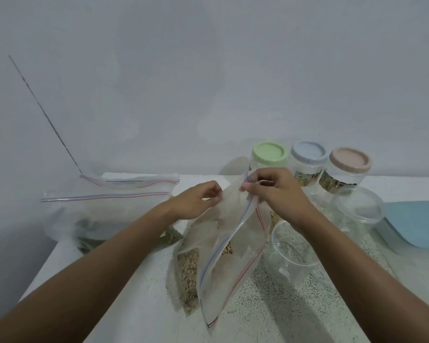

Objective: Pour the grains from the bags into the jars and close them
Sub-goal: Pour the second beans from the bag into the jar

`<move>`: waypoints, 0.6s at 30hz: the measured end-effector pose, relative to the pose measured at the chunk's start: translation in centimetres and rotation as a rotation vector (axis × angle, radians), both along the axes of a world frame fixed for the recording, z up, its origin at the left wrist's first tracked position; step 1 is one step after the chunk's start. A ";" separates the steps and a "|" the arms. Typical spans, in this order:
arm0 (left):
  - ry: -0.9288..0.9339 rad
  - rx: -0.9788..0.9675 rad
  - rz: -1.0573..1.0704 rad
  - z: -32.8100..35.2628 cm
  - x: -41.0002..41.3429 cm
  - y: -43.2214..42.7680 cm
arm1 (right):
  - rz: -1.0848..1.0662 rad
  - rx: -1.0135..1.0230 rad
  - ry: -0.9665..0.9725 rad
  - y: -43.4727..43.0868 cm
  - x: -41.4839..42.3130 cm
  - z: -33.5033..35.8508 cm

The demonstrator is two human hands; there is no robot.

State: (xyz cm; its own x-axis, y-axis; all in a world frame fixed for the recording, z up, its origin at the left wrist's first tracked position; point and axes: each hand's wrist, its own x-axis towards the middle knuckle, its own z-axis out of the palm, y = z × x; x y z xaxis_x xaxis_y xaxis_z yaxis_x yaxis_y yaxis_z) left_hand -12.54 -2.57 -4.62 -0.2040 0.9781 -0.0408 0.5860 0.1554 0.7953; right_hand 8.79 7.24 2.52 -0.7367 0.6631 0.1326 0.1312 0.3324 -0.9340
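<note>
A clear zip bag [229,246] with a red and blue seal strip stands tilted at the table's middle, pale grains showing low on its left side. My left hand [196,201] pinches the bag's upper left edge. My right hand [275,191] pinches the seal strip at the top corner. An open clear jar [290,253] lies just right of the bag, under my right wrist. Another open clear container [357,206] stands farther right. Three lidded jars stand at the back: green lid [270,154], blue lid [308,152], pink lid [350,160].
Two more zip bags [104,211] lie at the table's left end, one with dark contents. A light blue lid [416,224] lies at the right edge. The speckled white table [270,313] meets a plain wall behind. The table's left edge drops off near the bags.
</note>
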 end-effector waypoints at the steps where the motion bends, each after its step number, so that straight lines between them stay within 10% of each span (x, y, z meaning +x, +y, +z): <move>1: 0.001 0.016 0.014 0.0 -0.3 -0.1 | -0.010 -0.007 0.019 0.0 0.0 -0.1; 18: 0.232 0.168 0.139 8.6 -2.0 -4.3 | 0.047 0.130 0.185 -1.9 -1.6 5.0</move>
State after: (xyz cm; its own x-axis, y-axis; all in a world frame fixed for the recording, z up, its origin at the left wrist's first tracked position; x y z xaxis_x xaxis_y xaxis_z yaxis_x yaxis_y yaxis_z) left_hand -14.49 -6.84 3.97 -0.3210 0.9294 0.1824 0.7371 0.1242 0.6643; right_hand 7.14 5.38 7.48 -0.7217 0.5970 0.3504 -0.0574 0.4529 -0.8897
